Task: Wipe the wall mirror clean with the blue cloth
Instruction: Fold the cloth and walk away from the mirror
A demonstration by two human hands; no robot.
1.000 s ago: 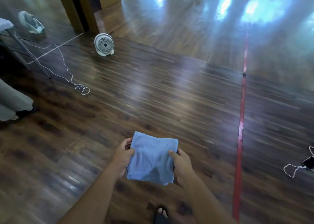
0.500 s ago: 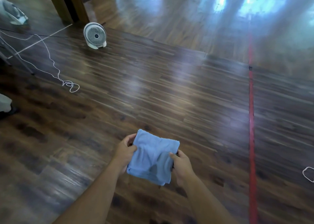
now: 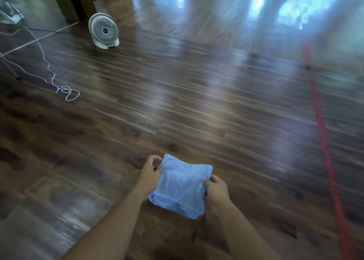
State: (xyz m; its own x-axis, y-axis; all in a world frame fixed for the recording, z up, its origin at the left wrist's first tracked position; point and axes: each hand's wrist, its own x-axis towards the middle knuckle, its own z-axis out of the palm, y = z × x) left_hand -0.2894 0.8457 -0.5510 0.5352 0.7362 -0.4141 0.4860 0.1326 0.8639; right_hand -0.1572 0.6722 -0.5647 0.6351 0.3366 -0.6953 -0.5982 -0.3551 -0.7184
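Here, looking down from head height, two bare forearms reach forward and hold a folded, light blue terry cloth [image 3: 182,185] in the air above a dark, glossy wooden plank floor [image 3: 177,106]. The cloth sits low in the middle of the view, folded into a rough square of several layers, with its near corner hanging lowest. The left hand [image 3: 150,174] grips the cloth's left edge close to the far corner, with its fingers curled around the fabric. The right hand [image 3: 216,188] grips the right edge, thumb pressed on the top face and the other fingers tucked underneath, mostly hidden. Far off at the upper left, a small round white floor fan [image 3: 103,31] stands upright on the floor, beside a brown wooden post [image 3: 78,1]. A thin white cord [image 3: 49,68] trails across the boards at the left and ends in loose loops. A narrow red line [image 3: 323,141] runs along the floor at the right, from the near edge towards the far end. Across the top lies a paler, hazy surface [image 3: 216,13] with bright blue-white glare; whether this is the wall mirror cannot be told.
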